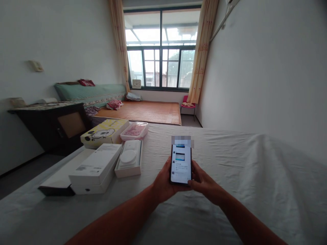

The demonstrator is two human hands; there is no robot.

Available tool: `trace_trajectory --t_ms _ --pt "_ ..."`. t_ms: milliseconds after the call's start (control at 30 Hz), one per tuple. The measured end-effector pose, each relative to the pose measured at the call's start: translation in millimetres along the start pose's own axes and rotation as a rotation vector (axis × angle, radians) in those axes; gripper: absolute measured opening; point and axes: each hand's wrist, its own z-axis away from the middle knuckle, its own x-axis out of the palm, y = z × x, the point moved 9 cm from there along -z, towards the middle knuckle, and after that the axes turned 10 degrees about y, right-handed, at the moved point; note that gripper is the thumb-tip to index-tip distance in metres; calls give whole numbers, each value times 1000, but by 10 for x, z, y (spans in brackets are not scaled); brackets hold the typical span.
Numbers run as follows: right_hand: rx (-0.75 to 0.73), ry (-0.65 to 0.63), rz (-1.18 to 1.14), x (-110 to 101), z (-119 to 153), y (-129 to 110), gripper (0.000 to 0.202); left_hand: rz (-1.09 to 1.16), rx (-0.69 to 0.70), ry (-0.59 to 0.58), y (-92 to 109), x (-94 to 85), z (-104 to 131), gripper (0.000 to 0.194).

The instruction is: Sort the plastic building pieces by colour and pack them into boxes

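A smartphone (pixel 181 166) with its screen lit is held upright above the cloth-covered surface, facing me. My left hand (pixel 163 180) is wrapped round its left side and lower back. My right hand (pixel 204 178) grips the right edge, its thumb at the screen's lower right corner. On the screen is what looks like a chat with small pictures; its top is blurred out. Left of the hands stands an open white box (pixel 128 170) with a round white piece and other white parts inside. Beside that, closed white boxes (pixel 95 166) are stacked.
A yellow cartoon box (pixel 104 132) and a pink-filled plastic container (pixel 134 131) sit behind the white boxes. Pale cloth (pixel 217 217) covers the surface, wrinkled at right. Beyond are a bed with a woven mat (pixel 150 110), a dark cabinet (pixel 51 126) and a pink chair (pixel 187 103).
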Motion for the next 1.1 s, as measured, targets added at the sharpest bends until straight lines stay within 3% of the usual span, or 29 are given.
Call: trace_trajectory --t_ms 800,1100 --pt "-29 21 28 52 8 -26 70 10 27 8 30 32 4 71" --pt "-22 26 38 3 -10 72 74 3 25 9 38 59 13 71"
